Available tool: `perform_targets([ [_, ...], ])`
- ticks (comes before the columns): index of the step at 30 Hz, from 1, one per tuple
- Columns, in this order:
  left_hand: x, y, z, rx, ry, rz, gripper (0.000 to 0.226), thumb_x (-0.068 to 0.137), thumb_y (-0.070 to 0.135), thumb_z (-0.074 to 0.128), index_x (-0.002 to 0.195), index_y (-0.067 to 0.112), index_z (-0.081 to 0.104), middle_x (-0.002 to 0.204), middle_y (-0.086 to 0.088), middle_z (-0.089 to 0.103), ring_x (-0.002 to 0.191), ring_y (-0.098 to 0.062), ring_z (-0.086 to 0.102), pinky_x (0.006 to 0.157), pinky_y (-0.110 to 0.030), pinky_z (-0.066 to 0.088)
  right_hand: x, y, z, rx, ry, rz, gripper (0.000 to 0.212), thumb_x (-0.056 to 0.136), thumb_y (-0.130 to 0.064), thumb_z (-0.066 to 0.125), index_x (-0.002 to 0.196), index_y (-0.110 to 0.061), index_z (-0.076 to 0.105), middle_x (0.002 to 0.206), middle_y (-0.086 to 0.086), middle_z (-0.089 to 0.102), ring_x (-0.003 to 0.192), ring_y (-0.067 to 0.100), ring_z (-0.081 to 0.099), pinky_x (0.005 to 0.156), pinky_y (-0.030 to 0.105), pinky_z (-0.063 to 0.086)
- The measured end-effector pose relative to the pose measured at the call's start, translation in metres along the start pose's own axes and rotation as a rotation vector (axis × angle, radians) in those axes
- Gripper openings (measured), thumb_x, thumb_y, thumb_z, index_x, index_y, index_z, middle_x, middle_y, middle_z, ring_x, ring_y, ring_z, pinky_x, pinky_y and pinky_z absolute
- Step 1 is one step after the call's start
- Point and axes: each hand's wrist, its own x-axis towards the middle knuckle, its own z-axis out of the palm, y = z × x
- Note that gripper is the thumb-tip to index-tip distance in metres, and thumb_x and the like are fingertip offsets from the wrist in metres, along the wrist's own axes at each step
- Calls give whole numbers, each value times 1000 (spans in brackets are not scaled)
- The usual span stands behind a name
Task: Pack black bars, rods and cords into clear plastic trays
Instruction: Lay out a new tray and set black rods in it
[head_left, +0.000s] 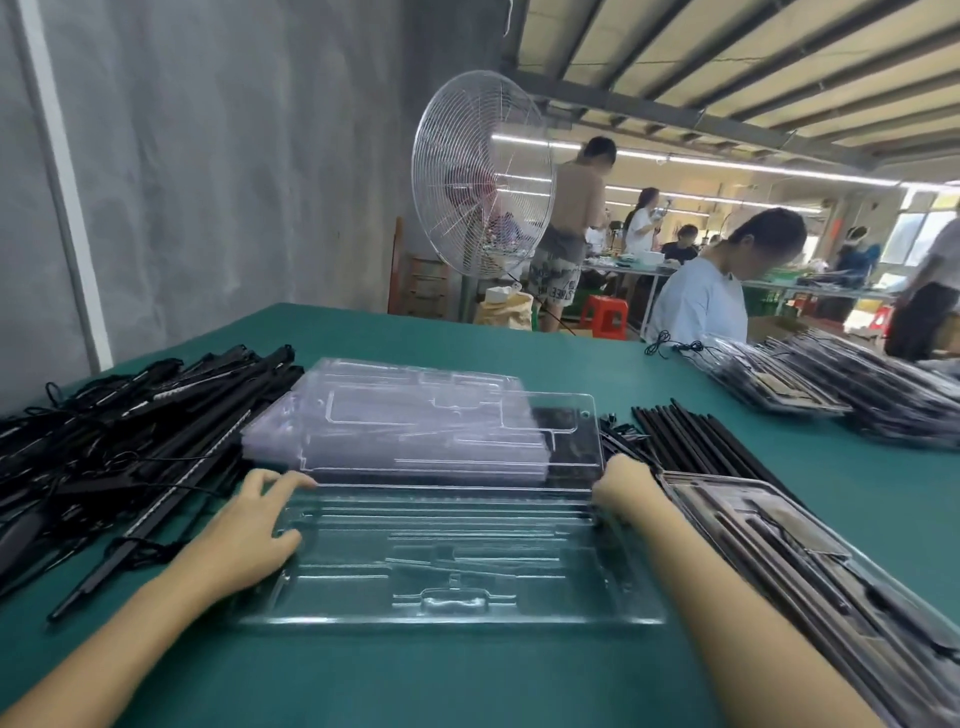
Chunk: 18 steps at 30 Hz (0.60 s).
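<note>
Bracing the open clear tray (441, 566) at both ends, the left hand (249, 535) lies spread on its left rim, while the right hand (621, 493) meets the right rim with fingers hidden, so its hold cannot be told. The tray sits empty on the green table (519, 343), probably centred so the corded black bars (130, 441) at left and black rods (691, 436) at right are within reach; spare trays (389, 410) are stacked just behind.

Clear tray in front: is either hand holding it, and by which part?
The left hand presses flat on the left edge of the clear tray. The right hand curls at its right edge, beside the raised lid; whether it grips cannot be told.
</note>
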Motion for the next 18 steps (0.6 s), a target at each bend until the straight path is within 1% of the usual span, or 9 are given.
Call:
perform_targets([
  [2, -2, 2, 1, -46, 39, 7, 52, 79, 13, 56, 114, 48, 41, 114, 6, 34, 90, -11, 50, 86, -35, 45, 9, -9, -14, 19, 59, -22, 26, 87, -4, 46, 63, -7, 34, 69, 8, 44, 77, 27, 47, 63, 29, 37],
  [3, -2, 3, 3, -64, 61, 3, 52, 79, 11, 56, 115, 46, 43, 114, 6, 35, 92, -12, 49, 87, -35, 44, 12, -12, -22, 37, 114, -28, 27, 88, -6, 47, 64, -7, 34, 74, 10, 47, 81, 28, 46, 63, 29, 35],
  [5, -2, 4, 7, -96, 106, -7, 52, 79, 7, 57, 116, 42, 47, 115, 4, 38, 97, -17, 48, 89, -36, 43, 21, -16, -34, -13, 213, -23, 18, 90, -10, 48, 76, -4, 41, 96, 20, 54, 100, 33, 47, 69, 30, 33],
  [7, 0, 4, 11, -160, 152, -19, 47, 78, 4, 59, 111, 37, 51, 113, 1, 45, 95, -21, 51, 86, -35, 43, 30, -12, -41, -84, 253, -8, 9, 91, -8, 45, 86, -2, 48, 112, 24, 55, 115, 36, 43, 77, 36, 37],
  [10, 5, 0, 14, -277, 236, -41, 33, 76, -1, 64, 86, 29, 54, 94, -1, 61, 74, -25, 58, 60, -29, 44, 41, 3, -44, -217, 229, 81, 20, 90, -6, 43, 105, 1, 54, 123, 23, 53, 119, 37, 43, 93, 41, 39],
  [11, 6, -1, 15, -284, 252, -47, 31, 75, -2, 65, 78, 28, 56, 84, -2, 64, 69, -26, 59, 58, -29, 42, 45, 9, -43, -241, 204, 119, 26, 91, -7, 43, 113, 0, 54, 125, 21, 53, 119, 37, 45, 96, 42, 38],
  [13, 8, -4, 18, -313, 265, -59, 32, 75, -4, 66, 64, 26, 61, 72, -1, 67, 69, -27, 61, 60, -29, 42, 49, 20, -39, -250, 127, 194, 31, 91, -9, 43, 119, -2, 53, 127, 19, 53, 118, 36, 48, 97, 42, 39],
  [15, 10, -6, 20, -354, 265, -64, 32, 74, -7, 66, 58, 21, 63, 72, 2, 68, 73, -28, 63, 62, -27, 41, 52, 28, -35, -232, 55, 264, 33, 90, -9, 42, 121, -3, 53, 127, 16, 53, 115, 34, 50, 94, 39, 41],
  [18, 12, -7, 22, -375, 266, -65, 32, 74, -8, 66, 58, 20, 65, 80, 10, 68, 76, -22, 62, 65, -25, 41, 57, 34, -36, -240, 35, 292, 33, 91, -7, 41, 121, -5, 54, 128, 14, 54, 112, 32, 53, 85, 36, 39],
])
